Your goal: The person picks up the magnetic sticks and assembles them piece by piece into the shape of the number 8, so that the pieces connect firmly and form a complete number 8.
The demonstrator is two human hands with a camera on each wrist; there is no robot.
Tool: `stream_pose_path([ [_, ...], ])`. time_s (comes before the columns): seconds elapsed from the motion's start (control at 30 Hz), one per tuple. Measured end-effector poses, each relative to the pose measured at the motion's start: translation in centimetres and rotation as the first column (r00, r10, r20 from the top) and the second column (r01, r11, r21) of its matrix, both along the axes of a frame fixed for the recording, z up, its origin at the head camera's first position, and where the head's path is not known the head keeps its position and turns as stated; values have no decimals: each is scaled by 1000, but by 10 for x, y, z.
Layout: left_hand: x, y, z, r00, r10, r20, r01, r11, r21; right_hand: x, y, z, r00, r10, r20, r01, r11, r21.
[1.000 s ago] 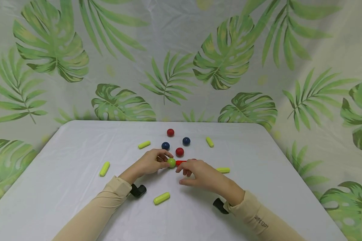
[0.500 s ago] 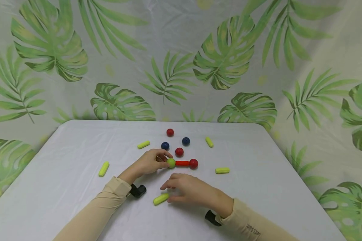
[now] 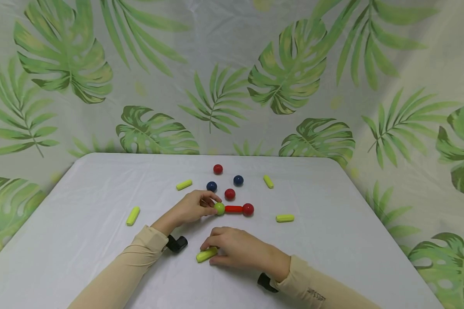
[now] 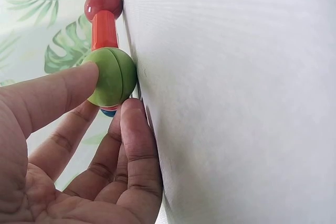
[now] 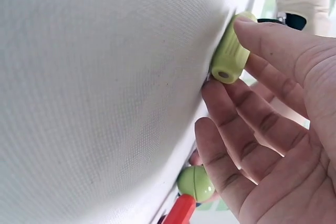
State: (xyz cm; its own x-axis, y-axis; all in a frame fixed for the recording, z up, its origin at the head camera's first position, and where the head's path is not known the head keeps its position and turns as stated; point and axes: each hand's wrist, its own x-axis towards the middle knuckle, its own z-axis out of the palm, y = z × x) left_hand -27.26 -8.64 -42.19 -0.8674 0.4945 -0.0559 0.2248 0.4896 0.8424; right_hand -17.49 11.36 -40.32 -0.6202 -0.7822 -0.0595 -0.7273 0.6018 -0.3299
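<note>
"So, what are the hands busy with?"

"The left hand (image 3: 194, 207) pinches a green ball (image 3: 219, 209) around the middle of the worktop (image 3: 340, 231). A red rod (image 3: 233, 209) runs from that ball toward the right edge and meets a red ball (image 3: 248, 209). The right hand (image 3: 237, 248) grips a yellow-green rod (image 3: 203, 257), closer to the near edge."

"From the head camera I can't make out that rod's end."

"The right wrist camera gives it: a dark round spot (image 5: 224, 74) in the end face, thumb one side, fingers the other. Both wrist cameras also show a seam (image 4: 120, 74) round the green ball, which the head camera loses."

"And the loose pieces?"

"The head camera shows how they're spread: two loose red balls (image 3: 218, 169) and two blue balls (image 3: 238, 180) between the green ball and the far edge, plus four other yellow-green rods (image 3: 133, 216), one toward the left edge, one toward the right, and one toward each far corner."
</note>
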Motion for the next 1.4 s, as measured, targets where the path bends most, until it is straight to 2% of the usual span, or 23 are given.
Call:
stream_pose_path([
  [0.5, 2, 1, 2, 1000, 7, 2, -7, 1000, -2, 0, -2, 2, 999, -49, 0, 49, 999, 22],
  [0.63, 2, 1, 2, 1000, 13, 7, -13, 1000, -1, -1, -2, 1, 995, -91, 40, 91, 996, 8],
  [0.77, 1, 1, 3, 1000, 15, 9, -15, 1000, -4, -3, -1, 1, 983, -143, 118, 147, 989, -28],
  [0.93, 0, 1, 2, 1000, 8, -2, -8, 1000, -3, -7, 4, 1, 955, -191, 226, 222, 968, -118],
  [1.07, 1, 1, 3, 1000, 12, 2, -12, 1000, 1, -10, 6, -1, 925, -236, 299, 297, 938, -180],
  [1.23, 0, 2, 2, 1000, 12, 2, -12, 1000, -1, -15, 9, -2, 869, -316, 381, 411, 889, -201],
  [1.4, -1, 1, 3, 1000, 16, 13, -16, 1000, 0, -21, 14, -3, 800, -375, 469, 508, 839, -194],
])
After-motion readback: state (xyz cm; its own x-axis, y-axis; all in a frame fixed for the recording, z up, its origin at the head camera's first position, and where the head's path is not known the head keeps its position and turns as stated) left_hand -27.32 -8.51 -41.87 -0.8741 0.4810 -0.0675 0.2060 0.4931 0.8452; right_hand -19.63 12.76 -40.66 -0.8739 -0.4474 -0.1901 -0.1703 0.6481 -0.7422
